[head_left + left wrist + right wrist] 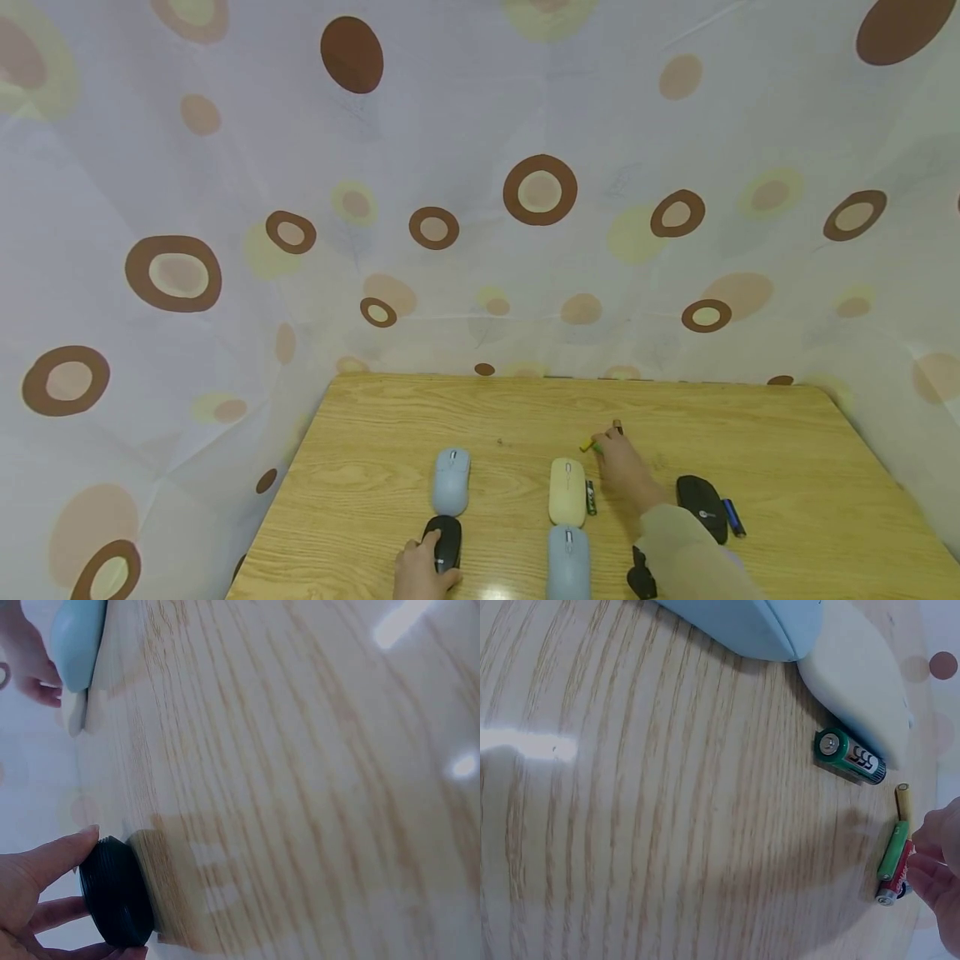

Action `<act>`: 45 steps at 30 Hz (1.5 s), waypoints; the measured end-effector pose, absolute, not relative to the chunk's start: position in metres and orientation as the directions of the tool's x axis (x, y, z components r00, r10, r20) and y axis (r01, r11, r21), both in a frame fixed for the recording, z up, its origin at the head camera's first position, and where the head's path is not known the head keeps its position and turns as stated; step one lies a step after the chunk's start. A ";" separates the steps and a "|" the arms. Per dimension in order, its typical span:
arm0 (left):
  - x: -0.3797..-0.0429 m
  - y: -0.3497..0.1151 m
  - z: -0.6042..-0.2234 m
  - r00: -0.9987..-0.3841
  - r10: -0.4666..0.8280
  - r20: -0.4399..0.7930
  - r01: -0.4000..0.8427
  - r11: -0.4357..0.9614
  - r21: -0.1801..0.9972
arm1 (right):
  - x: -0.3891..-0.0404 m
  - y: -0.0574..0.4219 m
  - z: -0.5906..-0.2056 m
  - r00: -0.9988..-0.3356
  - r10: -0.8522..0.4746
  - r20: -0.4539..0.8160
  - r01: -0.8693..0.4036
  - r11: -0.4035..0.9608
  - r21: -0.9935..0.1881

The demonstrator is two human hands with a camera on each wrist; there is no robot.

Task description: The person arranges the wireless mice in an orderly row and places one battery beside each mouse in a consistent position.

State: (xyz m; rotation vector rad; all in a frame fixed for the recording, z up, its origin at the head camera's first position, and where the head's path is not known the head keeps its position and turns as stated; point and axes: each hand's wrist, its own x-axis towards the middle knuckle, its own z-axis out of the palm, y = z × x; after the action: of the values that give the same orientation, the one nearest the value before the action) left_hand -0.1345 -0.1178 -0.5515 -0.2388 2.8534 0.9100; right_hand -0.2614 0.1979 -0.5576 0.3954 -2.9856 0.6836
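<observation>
head view: lower blue mouse (568, 567) and left hand (420, 573) run off the bottom edge; sleeve (686, 546) partly hides a dark object (641, 578), kind unclear. right-wrist view: right hand (939, 874) cut by the right edge, covering part of a red battery (895, 879), grip unclear. lettering on the black mouse (447, 540) too small to read.

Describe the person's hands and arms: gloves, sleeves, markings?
No glove on the left hand or the right hand; five-fingered, bare. On the right, a plain pale beige sleeve stops short of the hand, no markings visible. No left sleeve in view.
</observation>
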 end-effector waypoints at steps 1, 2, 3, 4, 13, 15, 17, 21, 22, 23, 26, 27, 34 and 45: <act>-0.134 -0.118 -0.551 -0.978 -0.112 -0.178 -0.194 0.804 0.562 | -0.262 0.198 -0.559 -0.968 -0.233 0.096 -0.252 0.874 -0.415; -0.134 -0.117 -0.551 -0.977 -0.115 -0.179 -0.197 0.803 0.562 | -0.262 0.198 -0.559 -0.969 -0.231 0.083 -0.244 0.879 -0.410; -0.134 -0.117 -0.551 -0.977 -0.118 -0.180 -0.201 0.801 0.564 | -0.262 0.198 -0.560 -0.971 -0.227 0.071 -0.237 0.886 -0.398; -0.134 -0.117 -0.550 -0.976 -0.120 -0.183 -0.204 0.799 0.565 | -0.262 0.198 -0.561 -0.973 -0.224 0.059 -0.229 0.892 -0.391; -0.134 -0.118 -0.549 -0.978 -0.113 -0.178 -0.197 0.788 0.583 | -0.259 0.198 -0.572 -0.979 -0.202 0.030 -0.200 0.913 -0.355; -0.134 -0.118 -0.550 -0.976 -0.114 -0.184 -0.202 0.788 0.582 | -0.257 0.198 -0.575 -0.979 -0.199 0.035 -0.198 0.913 -0.357; -0.134 -0.118 -0.550 -0.976 -0.115 -0.187 -0.204 0.787 0.582 | -0.256 0.198 -0.576 -0.980 -0.196 0.040 -0.197 0.914 -0.354; -0.134 -0.118 -0.550 -0.976 -0.118 -0.185 -0.206 0.787 0.581 | -0.257 0.197 -0.580 -0.980 -0.192 0.060 -0.201 0.919 -0.339; -0.134 -0.118 -0.551 -0.976 -0.119 -0.185 -0.206 0.787 0.581 | -0.257 0.197 -0.580 -0.979 -0.192 0.063 -0.201 0.920 -0.336; -0.134 -0.118 -0.551 -0.976 -0.118 -0.183 -0.204 0.788 0.581 | -0.258 0.197 -0.581 -0.980 -0.190 0.066 -0.201 0.920 -0.336; -0.134 -0.118 -0.551 -0.975 -0.113 -0.190 -0.204 0.792 0.576 | -0.257 0.198 -0.581 -0.978 -0.188 0.085 -0.206 0.919 -0.335; -0.134 -0.118 -0.551 -0.975 -0.111 -0.194 -0.204 0.792 0.575 | -0.257 0.198 -0.581 -0.977 -0.189 0.094 -0.210 0.917 -0.338; -0.135 -0.120 -0.553 -0.975 -0.099 -0.201 -0.200 0.786 0.584 | -0.257 0.199 -0.579 -0.977 -0.186 0.103 -0.212 0.897 -0.387; -0.134 -0.122 -0.555 -0.978 -0.098 -0.185 -0.192 0.775 0.602 | -0.258 0.176 -0.559 -0.996 -0.060 0.059 -0.084 0.731 -0.677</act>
State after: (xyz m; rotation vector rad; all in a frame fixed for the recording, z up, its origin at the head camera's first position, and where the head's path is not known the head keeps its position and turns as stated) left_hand -0.1342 -0.1224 -0.5546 -0.2322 2.8239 0.9801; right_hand -0.2584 0.1758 -0.5593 0.1201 -2.8913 1.1339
